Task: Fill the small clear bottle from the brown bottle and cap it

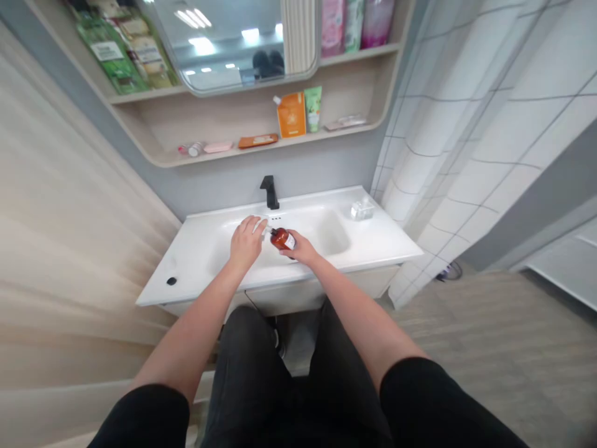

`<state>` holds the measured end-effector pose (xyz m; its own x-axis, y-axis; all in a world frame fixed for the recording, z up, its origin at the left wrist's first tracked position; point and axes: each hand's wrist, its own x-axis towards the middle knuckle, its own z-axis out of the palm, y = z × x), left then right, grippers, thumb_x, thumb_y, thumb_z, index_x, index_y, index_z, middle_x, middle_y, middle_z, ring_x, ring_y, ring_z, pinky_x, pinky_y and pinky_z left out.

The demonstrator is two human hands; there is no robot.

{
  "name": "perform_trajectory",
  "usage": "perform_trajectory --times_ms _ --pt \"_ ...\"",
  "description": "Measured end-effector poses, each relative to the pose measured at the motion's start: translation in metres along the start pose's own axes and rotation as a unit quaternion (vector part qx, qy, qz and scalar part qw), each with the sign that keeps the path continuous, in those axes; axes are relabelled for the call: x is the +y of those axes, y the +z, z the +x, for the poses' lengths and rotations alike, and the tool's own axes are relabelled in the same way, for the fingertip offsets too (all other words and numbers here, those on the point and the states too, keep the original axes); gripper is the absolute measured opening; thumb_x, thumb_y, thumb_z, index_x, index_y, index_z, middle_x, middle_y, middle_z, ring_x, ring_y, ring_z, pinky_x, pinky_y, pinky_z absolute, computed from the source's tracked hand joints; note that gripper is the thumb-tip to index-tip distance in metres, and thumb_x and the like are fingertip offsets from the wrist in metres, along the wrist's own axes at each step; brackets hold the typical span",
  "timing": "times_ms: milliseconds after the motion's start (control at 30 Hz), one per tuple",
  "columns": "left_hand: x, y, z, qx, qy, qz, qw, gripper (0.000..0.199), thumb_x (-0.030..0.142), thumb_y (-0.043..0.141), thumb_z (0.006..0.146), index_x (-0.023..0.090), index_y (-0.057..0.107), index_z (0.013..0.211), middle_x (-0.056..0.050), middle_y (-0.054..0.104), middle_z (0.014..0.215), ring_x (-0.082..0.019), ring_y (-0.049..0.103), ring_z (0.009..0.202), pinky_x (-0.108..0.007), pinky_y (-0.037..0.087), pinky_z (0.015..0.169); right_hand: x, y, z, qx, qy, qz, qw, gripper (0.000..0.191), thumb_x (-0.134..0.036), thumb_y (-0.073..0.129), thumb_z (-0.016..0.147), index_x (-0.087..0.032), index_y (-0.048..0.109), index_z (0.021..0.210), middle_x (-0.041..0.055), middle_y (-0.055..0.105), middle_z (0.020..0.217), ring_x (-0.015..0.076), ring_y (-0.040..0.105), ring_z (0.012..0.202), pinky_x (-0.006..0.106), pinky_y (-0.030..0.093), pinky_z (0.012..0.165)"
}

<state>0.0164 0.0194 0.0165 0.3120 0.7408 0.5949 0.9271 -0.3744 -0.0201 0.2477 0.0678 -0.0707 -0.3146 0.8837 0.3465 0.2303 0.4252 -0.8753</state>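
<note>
- fingers (290, 239) of the right hand (303, 249), head view: closed around the amber bottle (282, 239), beside its white label.
- left hand (246, 239): positioned at the neck end of the bottle, fingers bent next to a small pale part; whether they grip it cannot be told.
- amber bottle: held tilted above the white basin (329, 233), dark neck directed toward the left hand.
- black faucet (270, 191): upright at the rear edge of the basin, behind both hands.
- clear container (362, 210): on the countertop, to the right of the basin.
- black round piece (171, 281): on the countertop, near its front left corner.
- lower shelf (219, 155): supports an orange pouch (292, 116) and, just beside it, a green tube (313, 109), both upright; a flat orange-brown item (258, 141) lies to the left.
- mirror (233, 43): mounted above the lower shelf, between groups of bottles.
</note>
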Motion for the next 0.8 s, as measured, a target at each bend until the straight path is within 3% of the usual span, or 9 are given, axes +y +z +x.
perform_trajectory --times_ms 800 --pt "0.001 -0.009 0.021 -0.013 0.050 0.006 0.999 0.066 0.004 0.054 0.091 0.024 0.065 0.153 -0.016 0.063 0.156 -0.034 0.048 0.157 -0.054 0.043 0.127 0.000 -0.001 0.001 0.027 -0.018 0.021 0.999 0.088 -0.044 0.095 0.071 -0.021 0.060 0.148 0.0107 0.073 0.140 0.0336 0.069 0.126 0.048 0.050 0.116"
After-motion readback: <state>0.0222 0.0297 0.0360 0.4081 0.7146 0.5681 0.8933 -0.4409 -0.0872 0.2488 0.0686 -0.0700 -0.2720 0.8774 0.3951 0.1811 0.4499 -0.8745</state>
